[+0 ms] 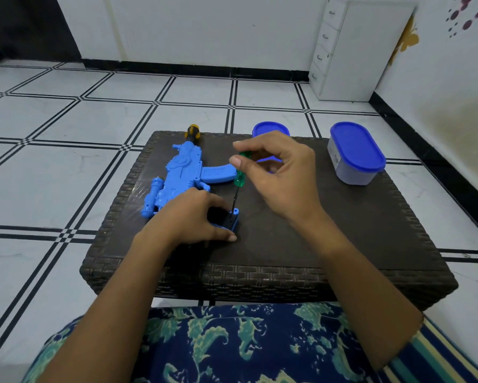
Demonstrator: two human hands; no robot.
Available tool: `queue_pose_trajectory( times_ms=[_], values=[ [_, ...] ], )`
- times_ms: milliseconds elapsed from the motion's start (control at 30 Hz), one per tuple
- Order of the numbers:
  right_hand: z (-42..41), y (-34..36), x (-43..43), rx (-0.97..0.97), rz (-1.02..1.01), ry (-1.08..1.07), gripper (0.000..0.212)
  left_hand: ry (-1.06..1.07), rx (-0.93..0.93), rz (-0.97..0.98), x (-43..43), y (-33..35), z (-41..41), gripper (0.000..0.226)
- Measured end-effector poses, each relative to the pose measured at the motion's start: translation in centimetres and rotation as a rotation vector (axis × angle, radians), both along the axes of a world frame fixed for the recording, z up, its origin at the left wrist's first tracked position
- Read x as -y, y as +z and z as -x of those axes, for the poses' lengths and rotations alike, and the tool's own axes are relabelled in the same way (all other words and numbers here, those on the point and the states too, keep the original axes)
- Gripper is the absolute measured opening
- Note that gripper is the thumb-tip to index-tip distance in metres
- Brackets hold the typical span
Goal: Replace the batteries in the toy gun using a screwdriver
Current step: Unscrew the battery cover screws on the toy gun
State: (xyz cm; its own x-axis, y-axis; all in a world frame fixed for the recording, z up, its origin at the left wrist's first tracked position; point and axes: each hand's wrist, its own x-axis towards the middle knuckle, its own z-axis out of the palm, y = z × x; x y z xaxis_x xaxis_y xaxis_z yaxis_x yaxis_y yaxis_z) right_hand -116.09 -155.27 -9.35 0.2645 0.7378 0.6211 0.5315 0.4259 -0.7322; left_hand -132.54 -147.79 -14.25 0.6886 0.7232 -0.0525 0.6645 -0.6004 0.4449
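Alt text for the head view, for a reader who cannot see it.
A person's right hand pinches a green-handled screwdriver nearly upright, its tip at the black near end of a blue toy gun that the left hand grips on a dark woven table. A blue-lidded container stands near the table's back right corner.

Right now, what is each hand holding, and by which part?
Right hand pinches the green screwdriver by the top of its handle. Left hand grips the blue toy gun at its near end, where the screwdriver tip rests.
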Motion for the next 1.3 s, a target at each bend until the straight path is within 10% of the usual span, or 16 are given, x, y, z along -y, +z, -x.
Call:
queue_pose_trajectory(
  times_ms=[667, 1300],
  values=[
    [-1.3, -1.9, -0.8, 0.323, 0.065, -0.164, 0.018, 0.175, -0.046, -0.308, 1.2, -0.4, -1.5, 0.052],
    [-1.6, -3.6, -1.4, 0.657, 0.812, -0.101, 0.03, 0.081, -0.22, -0.392, 1.8, 0.4, -2.5, 0.051]
  ],
)
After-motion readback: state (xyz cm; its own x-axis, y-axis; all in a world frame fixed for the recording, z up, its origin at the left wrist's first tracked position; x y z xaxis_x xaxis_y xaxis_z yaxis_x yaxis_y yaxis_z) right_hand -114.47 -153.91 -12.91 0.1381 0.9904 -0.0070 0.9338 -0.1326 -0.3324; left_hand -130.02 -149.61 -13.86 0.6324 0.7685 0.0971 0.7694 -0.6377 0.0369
